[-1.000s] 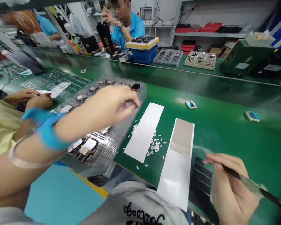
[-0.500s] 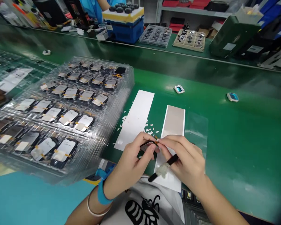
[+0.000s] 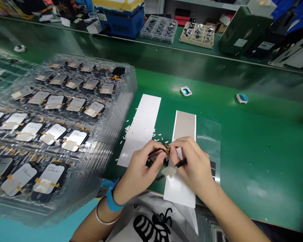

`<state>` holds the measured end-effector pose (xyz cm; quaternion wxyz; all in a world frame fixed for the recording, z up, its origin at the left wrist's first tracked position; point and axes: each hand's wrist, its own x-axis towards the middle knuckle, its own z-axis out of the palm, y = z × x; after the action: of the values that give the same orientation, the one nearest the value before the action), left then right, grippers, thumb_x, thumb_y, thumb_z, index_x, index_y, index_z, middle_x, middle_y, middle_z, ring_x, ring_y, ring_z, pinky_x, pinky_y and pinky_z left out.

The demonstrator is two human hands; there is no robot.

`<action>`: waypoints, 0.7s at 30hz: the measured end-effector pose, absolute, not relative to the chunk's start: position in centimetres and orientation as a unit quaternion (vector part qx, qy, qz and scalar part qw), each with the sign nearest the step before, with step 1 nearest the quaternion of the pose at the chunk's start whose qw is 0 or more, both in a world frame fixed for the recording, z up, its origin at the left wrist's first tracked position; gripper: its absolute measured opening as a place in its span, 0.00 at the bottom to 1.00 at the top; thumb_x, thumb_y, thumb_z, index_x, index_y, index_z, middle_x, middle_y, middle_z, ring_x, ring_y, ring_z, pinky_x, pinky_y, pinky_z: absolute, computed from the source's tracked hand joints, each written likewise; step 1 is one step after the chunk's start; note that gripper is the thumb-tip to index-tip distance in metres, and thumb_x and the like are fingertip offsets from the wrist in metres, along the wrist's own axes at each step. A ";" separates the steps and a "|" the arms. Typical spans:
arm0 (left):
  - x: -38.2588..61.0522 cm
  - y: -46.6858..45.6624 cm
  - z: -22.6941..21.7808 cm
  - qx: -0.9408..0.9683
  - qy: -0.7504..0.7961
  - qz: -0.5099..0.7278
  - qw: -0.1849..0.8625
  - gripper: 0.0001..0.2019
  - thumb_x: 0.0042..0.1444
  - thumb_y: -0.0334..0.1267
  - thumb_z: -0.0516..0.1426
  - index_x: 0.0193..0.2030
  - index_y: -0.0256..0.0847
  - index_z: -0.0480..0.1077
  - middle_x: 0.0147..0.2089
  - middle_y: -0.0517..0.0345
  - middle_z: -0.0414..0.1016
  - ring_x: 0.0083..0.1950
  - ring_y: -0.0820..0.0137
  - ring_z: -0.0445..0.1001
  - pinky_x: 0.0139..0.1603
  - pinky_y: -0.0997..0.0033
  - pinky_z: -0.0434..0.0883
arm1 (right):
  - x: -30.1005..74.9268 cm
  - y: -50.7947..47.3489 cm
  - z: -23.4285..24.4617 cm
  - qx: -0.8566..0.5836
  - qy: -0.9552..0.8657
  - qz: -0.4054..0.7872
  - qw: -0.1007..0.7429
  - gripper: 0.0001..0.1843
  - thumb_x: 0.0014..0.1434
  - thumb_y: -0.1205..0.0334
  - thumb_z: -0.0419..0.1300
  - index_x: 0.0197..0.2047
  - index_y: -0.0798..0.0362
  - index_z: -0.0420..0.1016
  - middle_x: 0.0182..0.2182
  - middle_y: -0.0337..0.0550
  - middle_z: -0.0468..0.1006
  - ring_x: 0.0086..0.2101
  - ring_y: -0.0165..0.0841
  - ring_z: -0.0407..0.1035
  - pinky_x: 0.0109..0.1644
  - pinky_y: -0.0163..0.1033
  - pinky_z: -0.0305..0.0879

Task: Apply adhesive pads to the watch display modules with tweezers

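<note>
My left hand (image 3: pixel 141 169) pinches a small dark screen part (image 3: pixel 156 154) with an orange tab, just above the near edge of the green bench. My right hand (image 3: pixel 192 164) meets it from the right, fingertips closed on the part's tab, while also gripping a thin black tool (image 3: pixel 175 167) with a whitish wad on it. Both hands hover over the lower end of a white paper strip (image 3: pixel 180 191). A second white strip (image 3: pixel 140 129) lies to the left, with small white scraps (image 3: pixel 159 138) scattered beside it.
A stack of clear plastic trays (image 3: pixel 65 111) filled with several screen parts sits at left. Two small blue-faced parts (image 3: pixel 186 91) (image 3: pixel 241 98) lie on the green belt (image 3: pixel 255 141). A blue box (image 3: pixel 123 16), part trays (image 3: pixel 158 28) and a green machine (image 3: pixel 242 30) stand beyond.
My left hand left the tray stack and came to the strip with a small part. My right hand moved in to meet it. The view tilted down.
</note>
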<state>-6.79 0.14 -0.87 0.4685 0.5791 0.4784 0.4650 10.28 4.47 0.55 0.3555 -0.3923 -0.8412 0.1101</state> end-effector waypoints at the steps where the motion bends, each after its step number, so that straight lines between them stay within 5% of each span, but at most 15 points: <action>1: -6.8 0.1 -1.0 0.562 0.473 0.477 0.483 0.04 0.70 0.39 0.52 0.45 0.44 0.67 0.37 0.58 0.72 0.37 0.70 0.73 0.38 0.70 0.68 | 10.3 5.0 0.8 -0.412 -0.826 0.154 0.353 0.06 0.67 0.67 0.56 0.38 0.54 0.72 0.32 0.41 0.75 0.30 0.29 0.71 0.28 0.33 0.63; 5: -6.9 -0.4 -1.4 0.494 0.458 0.500 0.544 0.05 0.71 0.42 0.50 0.46 0.45 0.62 0.31 0.62 0.67 0.31 0.72 0.68 0.31 0.72 0.63 | 10.2 7.3 0.8 -0.449 -0.761 0.355 0.305 0.07 0.61 0.62 0.63 0.31 0.53 0.76 0.28 0.39 0.75 0.28 0.28 0.70 0.29 0.32 0.63; 12: -6.8 -0.4 -1.5 0.467 0.450 0.503 0.571 0.06 0.71 0.44 0.50 0.45 0.46 0.56 0.27 0.66 0.65 0.26 0.75 0.63 0.23 0.74 0.55 | 9.3 7.2 0.6 -0.340 -0.612 0.667 0.255 0.15 0.63 0.50 0.61 0.32 0.53 0.76 0.23 0.39 0.79 0.25 0.31 0.73 0.29 0.36 0.69; 21: -6.8 -0.5 -1.7 0.449 0.451 0.492 0.594 0.06 0.72 0.44 0.50 0.48 0.47 0.57 0.30 0.65 0.66 0.32 0.73 0.66 0.32 0.73 0.62 | 9.3 6.3 0.7 -0.384 -0.624 0.611 0.299 0.17 0.61 0.48 0.65 0.31 0.53 0.78 0.25 0.41 0.79 0.21 0.30 0.69 0.23 0.35 0.65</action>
<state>-6.85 -0.48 -1.69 0.5942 0.4495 0.4508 0.4916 9.35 6.29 0.71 0.2994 -0.3843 -0.6241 0.6109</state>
